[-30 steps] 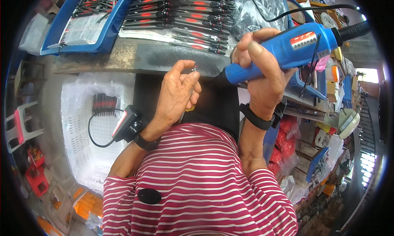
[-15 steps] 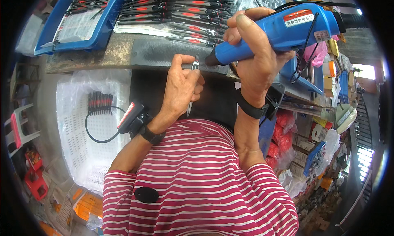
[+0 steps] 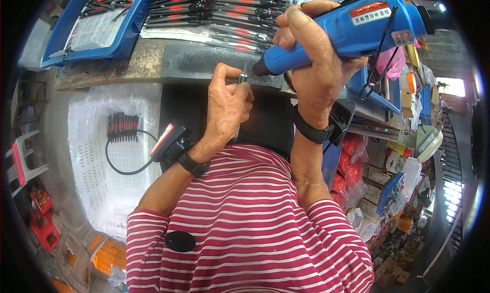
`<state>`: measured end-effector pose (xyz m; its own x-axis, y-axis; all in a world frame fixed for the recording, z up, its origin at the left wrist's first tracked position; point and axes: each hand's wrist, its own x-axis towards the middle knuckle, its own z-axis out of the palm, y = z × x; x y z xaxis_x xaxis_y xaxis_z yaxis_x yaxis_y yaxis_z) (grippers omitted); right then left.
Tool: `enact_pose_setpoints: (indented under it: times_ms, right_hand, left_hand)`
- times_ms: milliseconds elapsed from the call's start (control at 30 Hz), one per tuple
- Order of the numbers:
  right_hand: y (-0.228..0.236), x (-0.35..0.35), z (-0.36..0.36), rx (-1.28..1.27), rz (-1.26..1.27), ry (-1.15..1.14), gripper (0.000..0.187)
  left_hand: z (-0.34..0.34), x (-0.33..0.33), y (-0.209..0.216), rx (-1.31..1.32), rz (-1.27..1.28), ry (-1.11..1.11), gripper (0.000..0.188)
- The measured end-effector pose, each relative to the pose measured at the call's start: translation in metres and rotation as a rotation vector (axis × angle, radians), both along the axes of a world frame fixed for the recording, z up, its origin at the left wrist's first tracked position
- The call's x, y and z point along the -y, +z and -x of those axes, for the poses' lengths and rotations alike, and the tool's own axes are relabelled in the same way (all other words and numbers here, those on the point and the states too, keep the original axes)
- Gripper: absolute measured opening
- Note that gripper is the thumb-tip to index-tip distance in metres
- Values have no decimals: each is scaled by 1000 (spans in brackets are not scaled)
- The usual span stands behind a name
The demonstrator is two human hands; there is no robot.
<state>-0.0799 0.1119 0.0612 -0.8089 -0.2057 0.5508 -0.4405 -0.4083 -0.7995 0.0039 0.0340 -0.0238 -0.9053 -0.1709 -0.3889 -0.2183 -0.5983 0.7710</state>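
Observation:
My left hand (image 3: 224, 102) is closed round a slim grey pen-like tool (image 3: 243, 78), pinched upright between thumb and forefinger. Its narrow tip points away from me, at the bench's front edge, and its lower end shows beneath the hand. My right hand (image 3: 321, 63) grips a blue electric screwdriver (image 3: 339, 35) with a black nose and a cord. That nose points left, a little to the right of the slim tool's tip and apart from it. Behind both hands, many slim grey tools with red ovals (image 3: 237, 17) lie in stacked rows.
A worn bench (image 3: 112, 73) with a dark pad (image 3: 189, 61) runs ahead of me. At its left stands a blue tray (image 3: 120, 53) of similar tools. A plastic-lined white basket (image 3: 92, 175) sits left of my lap, holding a bundle of tools (image 3: 122, 125). Red bags (image 3: 349, 155) lie to the right.
The electric screwdriver has shifted slightly left and away from me. My left hand has risen a touch, its wrist turning a little, with the slim tool still held.

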Motion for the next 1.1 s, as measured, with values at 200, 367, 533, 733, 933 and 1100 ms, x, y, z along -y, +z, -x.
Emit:
enact_pose_setpoints:
  times_ms: [200,367,533,733,933,1100]
  right_hand:
    - [-3,-3,1,-58,-56,-8,22]
    - [-4,-7,2,17,-11,63,24]
    - [-3,-8,-4,77,-10,-29,24]
    - [2,-16,-6,-23,-115,-157,25]
    - [-2,-20,-5,-40,-129,-226,26]
    - [-3,-19,-4,-64,-101,-209,26]
  left_hand:
    - [-1,-3,-2,-25,-8,25,23]
    - [-1,-1,-1,-19,-31,14,22]
    - [-2,6,-4,-18,-229,11,10]
    - [-5,10,-8,-53,-309,16,11]
    - [-5,9,-11,-36,-309,36,12]
    - [-5,8,-13,-57,-307,65,11]
